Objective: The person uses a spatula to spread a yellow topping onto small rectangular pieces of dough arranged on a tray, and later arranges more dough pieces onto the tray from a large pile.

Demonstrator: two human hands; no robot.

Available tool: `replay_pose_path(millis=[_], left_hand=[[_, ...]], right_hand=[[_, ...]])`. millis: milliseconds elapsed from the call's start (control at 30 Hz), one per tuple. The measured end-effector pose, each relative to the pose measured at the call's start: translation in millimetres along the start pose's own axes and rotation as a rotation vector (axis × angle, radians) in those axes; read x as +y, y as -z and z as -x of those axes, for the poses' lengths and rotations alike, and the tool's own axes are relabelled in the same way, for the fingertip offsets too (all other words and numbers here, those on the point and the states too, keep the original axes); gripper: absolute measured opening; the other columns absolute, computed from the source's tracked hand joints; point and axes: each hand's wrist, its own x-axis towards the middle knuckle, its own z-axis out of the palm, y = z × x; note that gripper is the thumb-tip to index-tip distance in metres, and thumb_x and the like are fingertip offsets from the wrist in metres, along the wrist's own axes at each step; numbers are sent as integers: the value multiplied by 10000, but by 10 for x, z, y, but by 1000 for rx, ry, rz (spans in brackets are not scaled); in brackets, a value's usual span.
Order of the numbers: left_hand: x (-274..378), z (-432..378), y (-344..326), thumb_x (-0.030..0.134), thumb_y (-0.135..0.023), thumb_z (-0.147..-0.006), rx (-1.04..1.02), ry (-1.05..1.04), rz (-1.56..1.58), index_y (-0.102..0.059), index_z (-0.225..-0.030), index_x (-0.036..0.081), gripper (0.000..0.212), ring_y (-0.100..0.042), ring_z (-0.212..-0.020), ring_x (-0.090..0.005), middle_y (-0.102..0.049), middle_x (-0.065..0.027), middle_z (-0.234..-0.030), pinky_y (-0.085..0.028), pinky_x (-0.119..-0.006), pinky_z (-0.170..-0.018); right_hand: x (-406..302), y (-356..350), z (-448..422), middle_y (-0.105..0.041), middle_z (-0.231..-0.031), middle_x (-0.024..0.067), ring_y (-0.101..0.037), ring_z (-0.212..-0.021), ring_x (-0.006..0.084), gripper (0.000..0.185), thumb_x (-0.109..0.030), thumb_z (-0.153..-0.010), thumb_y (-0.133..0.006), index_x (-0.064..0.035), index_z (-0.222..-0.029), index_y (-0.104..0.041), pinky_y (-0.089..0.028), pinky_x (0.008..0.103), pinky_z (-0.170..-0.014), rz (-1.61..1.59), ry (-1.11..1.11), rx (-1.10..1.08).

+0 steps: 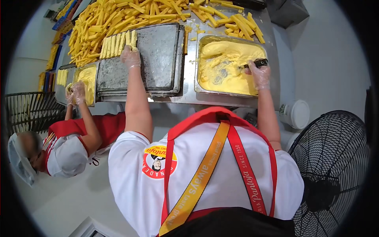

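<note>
My left hand (130, 56), in a clear plastic glove, is at the lower end of a coated yellow stick (134, 38) at the right end of a row of coated sticks (114, 46). The row lies on a dark metal baking tray (158, 56); whether my fingers grip the stick is unclear. My right hand (258, 74), also gloved, holds the black handle of a tool (257, 63) over a steel pan (197, 89) of pale yellow cream (228, 56). The tool's working end is hidden or blurred in the cream.
A large heap of yellow sticks (118, 17) and a smaller pile (244, 26) lie on the steel table (189, 80). At the left, a co-worker's gloved hands (76, 92) are beside another cream pan (90, 78). A black fan (331, 166) stands at the right, near a white bucket (299, 114).
</note>
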Motion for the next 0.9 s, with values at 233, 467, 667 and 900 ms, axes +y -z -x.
replay_pose_path(millis=[233, 467, 667, 900], left_hand=[[384, -40, 396, 189, -670, -726, -204, 118, -183, -648, -800, 71, 141, -670, -753, -344, -668, -183, -762, -547, -393, -675], [620, 74, 359, 110, -617, -748, -204, 312, -100, -613, -824, 9, 126, -632, -859, -394, -650, -194, -954, -524, -466, -770], [2517, 313, 498, 219, -631, -810, -293, -467, 472, -537, -1162, 99, 384, -558, -1092, -312, -604, -117, -1123, -471, -424, -904], [3707, 128, -335, 208, -573, -845, -739, -535, 161, -534, -1175, 158, 336, -595, -1107, -313, -620, -112, -1186, -503, -431, -862]], right_hand=[[-77, -52, 288, -653, -693, 73, -640, -566, 160, 207, -164, -804, -719, 27, -828, -640, -518, 299, -572, 213, 55, -55], [-45, 102, -179, -665, -761, 59, -625, -627, 146, 258, -238, -806, -742, -22, -900, -637, -513, 308, -597, 188, 62, -375], [-9, -20, -186, -630, -869, 190, -632, -795, 329, 210, -146, -778, -694, -5, -914, -616, -517, 408, -739, 538, 819, -131], [-134, 199, -364, -669, -768, 86, -632, -665, 149, 247, -239, -817, -717, -15, -884, -635, -496, 272, -615, 108, 56, -339]])
